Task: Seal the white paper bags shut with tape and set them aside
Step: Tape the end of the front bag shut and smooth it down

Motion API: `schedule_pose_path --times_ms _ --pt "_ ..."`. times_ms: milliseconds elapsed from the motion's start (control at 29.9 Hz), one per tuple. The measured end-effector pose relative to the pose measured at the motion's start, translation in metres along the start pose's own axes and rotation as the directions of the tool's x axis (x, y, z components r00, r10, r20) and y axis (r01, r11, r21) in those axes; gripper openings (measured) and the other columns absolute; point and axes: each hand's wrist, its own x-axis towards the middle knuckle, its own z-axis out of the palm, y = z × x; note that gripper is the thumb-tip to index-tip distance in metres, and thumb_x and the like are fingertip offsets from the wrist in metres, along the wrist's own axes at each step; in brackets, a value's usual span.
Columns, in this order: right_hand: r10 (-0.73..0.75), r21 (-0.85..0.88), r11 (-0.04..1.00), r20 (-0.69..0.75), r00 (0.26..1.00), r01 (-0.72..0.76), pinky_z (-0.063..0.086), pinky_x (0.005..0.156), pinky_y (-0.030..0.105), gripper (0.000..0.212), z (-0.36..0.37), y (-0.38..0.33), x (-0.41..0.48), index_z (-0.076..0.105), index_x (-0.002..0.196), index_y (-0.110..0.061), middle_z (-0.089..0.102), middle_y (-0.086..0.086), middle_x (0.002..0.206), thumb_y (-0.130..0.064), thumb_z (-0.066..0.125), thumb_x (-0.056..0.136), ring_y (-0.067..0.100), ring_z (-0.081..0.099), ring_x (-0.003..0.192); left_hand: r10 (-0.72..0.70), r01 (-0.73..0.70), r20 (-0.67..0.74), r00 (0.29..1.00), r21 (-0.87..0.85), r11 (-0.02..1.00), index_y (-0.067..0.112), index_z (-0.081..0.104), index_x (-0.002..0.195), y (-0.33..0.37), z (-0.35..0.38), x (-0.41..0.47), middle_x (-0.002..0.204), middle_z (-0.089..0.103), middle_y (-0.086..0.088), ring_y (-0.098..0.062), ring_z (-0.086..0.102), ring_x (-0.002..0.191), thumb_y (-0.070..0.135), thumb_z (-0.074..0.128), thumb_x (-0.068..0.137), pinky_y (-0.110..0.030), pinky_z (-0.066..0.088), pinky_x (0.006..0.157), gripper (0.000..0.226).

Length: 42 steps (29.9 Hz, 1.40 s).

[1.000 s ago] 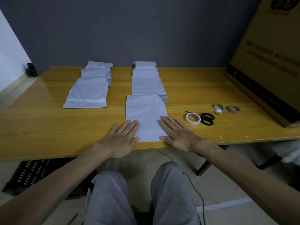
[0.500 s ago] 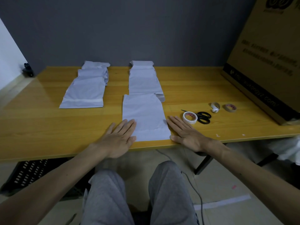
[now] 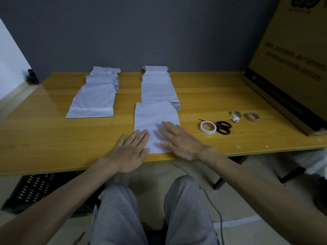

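Fingers of the left hand and right hand lie straight, flat on the near white paper bag at the yellow wooden counter's front edge, gripping nothing. To its right, one white tape roll sits beside one pair of black scissors, with two smaller tape rolls beyond. Farther back lie two white-bag stacks.

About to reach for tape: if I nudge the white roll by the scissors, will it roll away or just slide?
Probably slides: the white tape roll lies flat on the table, core facing up. Likely light, being a thin open ring. It seems to rest over the blades of the scissors, so a push may drag them along.
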Motion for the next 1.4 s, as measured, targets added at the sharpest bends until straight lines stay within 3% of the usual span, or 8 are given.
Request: schedule_pose_path --times_ms 167,501,668,835,902,1035,1135,1402 --pt "0.0 -0.101 0.995 0.052 0.999 0.005 -0.01 0.118 0.03 0.074 0.015 -0.001 0.01 -0.003 0.153 -0.031 -0.015 -0.006 0.16 -0.066 0.002 0.087 0.007 -0.018 0.145 -0.003 0.003 0.006 1.0 0.01 1.0 0.026 -0.02 0.149 0.002 -0.003 -0.002 0.154 -0.028 0.015 -0.005 -0.026 0.141 0.047 0.002 0.101 -0.044 -0.01 0.118 0.058" --pt "0.004 -0.109 0.994 0.055 0.998 0.002 -0.01 0.118 0.028 0.063 0.014 0.0 0.01 -0.004 0.153 -0.028 -0.015 -0.006 0.159 -0.055 0.016 0.1 0.008 -0.017 0.145 -0.084 0.079 0.096 0.992 0.052 0.996 0.026 -0.024 0.148 -0.014 -0.012 -0.015 0.154 -0.03 0.013 -0.009 -0.027 0.142 0.046 0.002 0.101 -0.046 -0.011 0.117 0.057" --pt "0.0 -0.116 0.993 0.038 0.999 0.005 -0.011 0.117 0.027 0.074 0.016 -0.001 0.01 -0.005 0.152 -0.028 -0.014 -0.006 0.159 -0.064 0.003 0.089 0.008 -0.016 0.145 -0.107 0.105 0.205 0.973 0.021 0.994 0.022 -0.023 0.149 -0.027 -0.023 -0.018 0.153 -0.033 0.01 -0.011 -0.029 0.141 0.041 0.012 0.104 -0.044 -0.012 0.117 0.06" --pt "0.015 -0.124 0.992 0.025 1.0 -0.012 -0.01 0.116 0.027 0.081 0.017 -0.003 0.012 -0.004 0.153 -0.028 -0.012 -0.005 0.16 -0.068 -0.004 0.082 0.009 -0.015 0.145 0.079 -0.083 -0.031 0.996 -0.17 0.982 0.015 -0.01 0.152 -0.007 -0.028 -0.009 0.157 -0.025 0.006 -0.002 -0.023 0.14 0.018 0.028 0.103 -0.023 -0.01 0.116 0.062" --pt "0.019 -0.117 0.993 0.025 0.999 -0.016 -0.01 0.116 0.027 0.084 0.017 -0.003 0.012 -0.004 0.153 -0.028 -0.012 -0.004 0.16 -0.07 -0.006 0.08 0.009 -0.015 0.146 0.12 -0.124 -0.028 0.992 -0.178 0.976 0.015 -0.007 0.153 0.005 -0.025 -0.002 0.158 -0.022 0.007 -0.001 -0.021 0.141 0.028 0.024 0.105 -0.023 -0.009 0.116 0.058" --pt "0.018 -0.122 0.992 0.037 0.999 -0.014 -0.01 0.116 0.027 0.076 0.016 -0.005 0.01 -0.004 0.153 -0.027 -0.013 -0.004 0.16 -0.066 0.002 0.087 0.009 -0.014 0.146 0.054 -0.051 0.05 0.997 -0.069 0.996 0.02 -0.015 0.151 0.004 -0.012 0.007 0.157 -0.025 0.008 -0.004 -0.025 0.142 0.046 0.011 0.103 -0.031 -0.012 0.118 0.061" --pt "0.016 -0.108 0.994 0.039 0.999 -0.012 -0.011 0.116 0.026 0.065 0.014 -0.004 0.009 -0.004 0.153 -0.027 -0.013 -0.005 0.16 -0.057 0.015 0.098 0.008 -0.015 0.145 0.041 -0.04 0.075 0.996 -0.018 0.999 0.025 -0.021 0.149 0.001 -0.01 0.005 0.155 -0.028 0.011 -0.005 -0.027 0.141 0.049 0.006 0.101 -0.039 -0.011 0.118 0.06" --pt "-0.003 -0.068 0.998 -0.003 1.0 0.003 -0.009 0.118 0.026 0.066 0.01 0.004 -0.003 -0.004 0.152 -0.029 -0.011 -0.008 0.159 -0.059 0.015 0.096 0.004 -0.018 0.144 0.042 -0.041 0.015 0.999 -0.019 0.999 0.026 -0.019 0.15 0.003 -0.008 0.002 0.156 -0.026 0.013 -0.005 -0.025 0.142 0.052 0.006 0.1 -0.039 -0.011 0.119 0.061"
